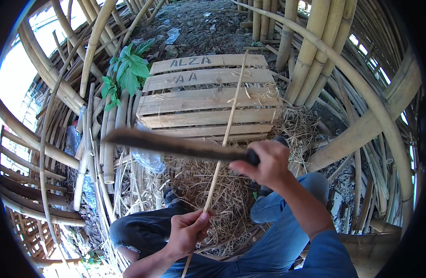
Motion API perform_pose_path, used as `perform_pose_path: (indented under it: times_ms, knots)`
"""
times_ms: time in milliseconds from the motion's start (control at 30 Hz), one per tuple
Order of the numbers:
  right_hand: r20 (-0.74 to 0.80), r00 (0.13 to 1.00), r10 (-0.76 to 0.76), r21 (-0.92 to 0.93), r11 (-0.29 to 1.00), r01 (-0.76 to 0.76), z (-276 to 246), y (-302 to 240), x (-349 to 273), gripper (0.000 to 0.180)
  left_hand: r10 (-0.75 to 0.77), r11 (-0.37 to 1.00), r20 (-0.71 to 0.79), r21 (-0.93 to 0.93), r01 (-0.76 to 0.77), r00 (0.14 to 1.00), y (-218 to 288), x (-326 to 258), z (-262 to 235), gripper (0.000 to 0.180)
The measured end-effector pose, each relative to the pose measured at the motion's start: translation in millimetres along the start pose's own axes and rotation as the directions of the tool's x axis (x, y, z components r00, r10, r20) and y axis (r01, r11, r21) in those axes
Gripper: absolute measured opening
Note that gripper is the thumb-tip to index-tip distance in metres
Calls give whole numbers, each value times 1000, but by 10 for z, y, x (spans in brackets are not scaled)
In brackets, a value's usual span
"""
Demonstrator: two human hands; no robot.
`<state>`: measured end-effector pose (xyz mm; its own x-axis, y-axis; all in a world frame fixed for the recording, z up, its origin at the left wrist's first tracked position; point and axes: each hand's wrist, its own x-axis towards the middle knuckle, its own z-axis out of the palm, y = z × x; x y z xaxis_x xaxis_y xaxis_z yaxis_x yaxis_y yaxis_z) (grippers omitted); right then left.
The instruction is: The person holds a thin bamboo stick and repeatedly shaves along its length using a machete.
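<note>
The person sits low, both legs bent and the knees spread apart. The left forearm [153, 265], bare, slants up and inward to the left grip [189, 229], held low between the thighs near the body; its fingers are curled closed, the thumb pressed over them and pointing up and to the right. The right forearm [306, 205] is bare below a blue sleeve [329, 257] and angles up and leftward. At its end the right grip [270, 162] is raised farther forward, well apart from the other, fingers wrapped tight, back of the hand upward, thumb reaching left. The right knee [316, 184] stands beneath that forearm.
</note>
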<state>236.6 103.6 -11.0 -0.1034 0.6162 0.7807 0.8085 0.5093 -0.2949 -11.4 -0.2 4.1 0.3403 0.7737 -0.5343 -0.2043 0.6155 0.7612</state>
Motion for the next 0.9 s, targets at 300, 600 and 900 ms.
perform_pose_path:
  times_ms: [300,600,900]
  knots:
    - [-26,999,48,-120,991,-51,28,233,135,61,167,981,-104,120,-154,981,-82,-37,65,26]
    - [-27,999,38,-212,976,-43,-124,400,204,58,146,982,-72,129,-136,987,-91,-108,102,27]
    - [-92,966,-240,-127,965,228,-87,379,197,63,102,985,-68,149,-91,992,-37,-150,55,27]
